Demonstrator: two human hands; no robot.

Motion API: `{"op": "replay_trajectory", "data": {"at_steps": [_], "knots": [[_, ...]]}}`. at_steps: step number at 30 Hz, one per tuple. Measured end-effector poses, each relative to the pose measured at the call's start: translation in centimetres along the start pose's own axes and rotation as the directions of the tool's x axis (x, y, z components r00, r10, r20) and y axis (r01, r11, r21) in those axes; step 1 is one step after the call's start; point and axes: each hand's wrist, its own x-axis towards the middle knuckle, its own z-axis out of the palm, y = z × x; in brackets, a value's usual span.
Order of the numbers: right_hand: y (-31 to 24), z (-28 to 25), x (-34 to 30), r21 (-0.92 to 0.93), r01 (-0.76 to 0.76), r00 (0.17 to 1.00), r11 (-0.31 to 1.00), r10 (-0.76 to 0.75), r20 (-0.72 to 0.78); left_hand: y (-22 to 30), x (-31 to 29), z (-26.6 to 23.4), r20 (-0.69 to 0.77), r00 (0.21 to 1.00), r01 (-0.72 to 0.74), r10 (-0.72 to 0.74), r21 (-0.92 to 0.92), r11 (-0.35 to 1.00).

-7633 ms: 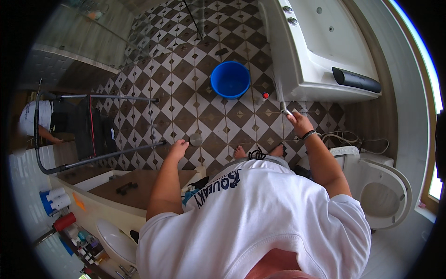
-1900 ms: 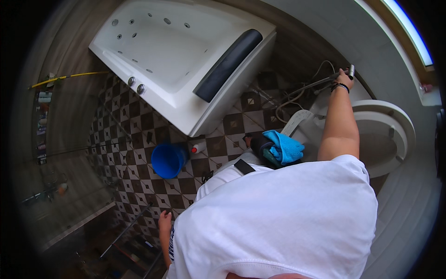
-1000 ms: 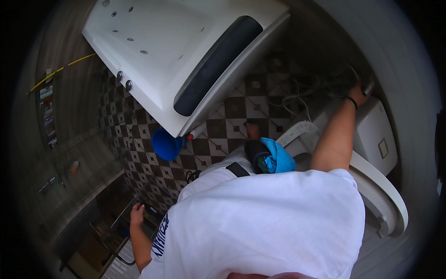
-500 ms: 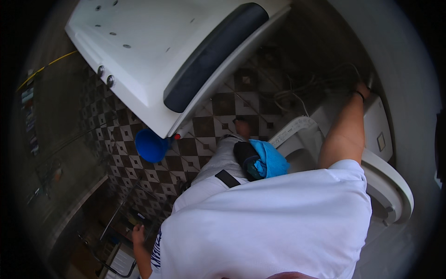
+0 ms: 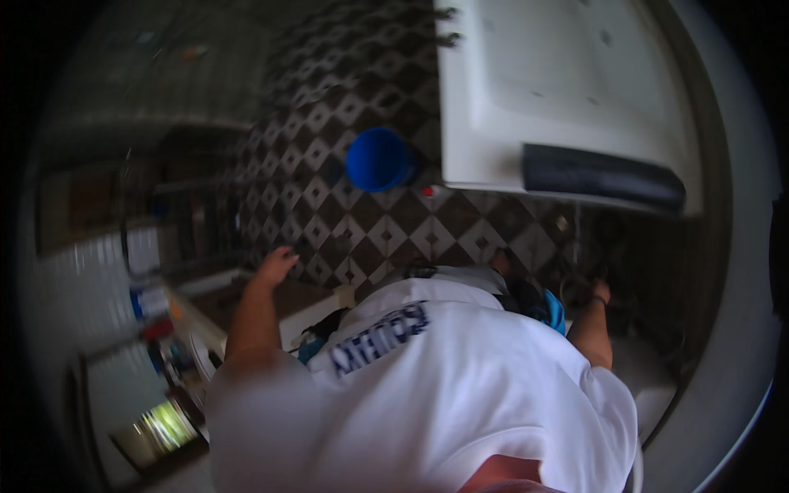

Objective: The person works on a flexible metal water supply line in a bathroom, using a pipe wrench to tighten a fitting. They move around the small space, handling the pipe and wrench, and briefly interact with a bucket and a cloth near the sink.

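My left hand (image 5: 278, 264) is held out over the floor, beside a pale-edged cabinet (image 5: 316, 319). Its fingers are loosely bent and apart, and nothing shows in them. On the other side of my body, my right hand (image 5: 602, 290) hangs low near the dark floor, just past a blue cloth (image 5: 555, 312) at my hip. Motion blur hides whether those fingers hold anything. A dark band circles the right wrist. Pale toilet parts (image 5: 641, 366) lie beside the right forearm, mostly hidden by my shirt.
A white bathtub (image 5: 485, 123) with a black headrest (image 5: 604, 177) stands ahead to the right. Left of it, a blue bucket (image 5: 378, 160) sits on patterned tiles (image 5: 386, 236), near a small red-tipped object (image 5: 429, 191). Blurred furniture and a mirror (image 5: 140, 403) line the left side.
My view and body have turned left, so the bathtub and bucket now appear farther right. The right hand has come away from the toilet tank. My left arm now reaches farther forward.
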Motion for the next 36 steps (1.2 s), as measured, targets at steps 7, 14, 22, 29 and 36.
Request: {"op": "replay_trajectory", "data": {"at_steps": [7,14,22,29,36], "knots": [[-18.7,-9.7,-1.7,-0.195,0.723,0.689,0.663,-0.71,0.146,-14.1,-7.5,8.3,-0.062,0.963,0.235,-0.261,-0.274,0.932],[-37.0,-15.3,-5.4,-0.436,0.676,0.731,0.594,-0.618,0.29,-24.8,-13.9,15.2,0.01,0.877,0.434,-0.48,-0.444,0.784],[-63.1,-10.8,-21.1,-0.272,0.848,0.53,0.455,-0.719,0.449,-31.6,-16.7,5.8,-0.132,0.859,0.273,-0.494,-0.698,0.662],[-79.5,-11.8,-27.5,-0.355,0.888,0.447,0.291,-0.726,0.522,-33.9,-14.9,1.4,-0.2,0.827,0.115,-0.526,-0.855,0.506],[-95.0,-13.5,-27.4,-0.585,0.756,0.631,0.292,-0.563,0.534,-37.2,-12.3,-3.7,-0.189,0.728,0.142,-0.659,-0.899,0.415]]}}
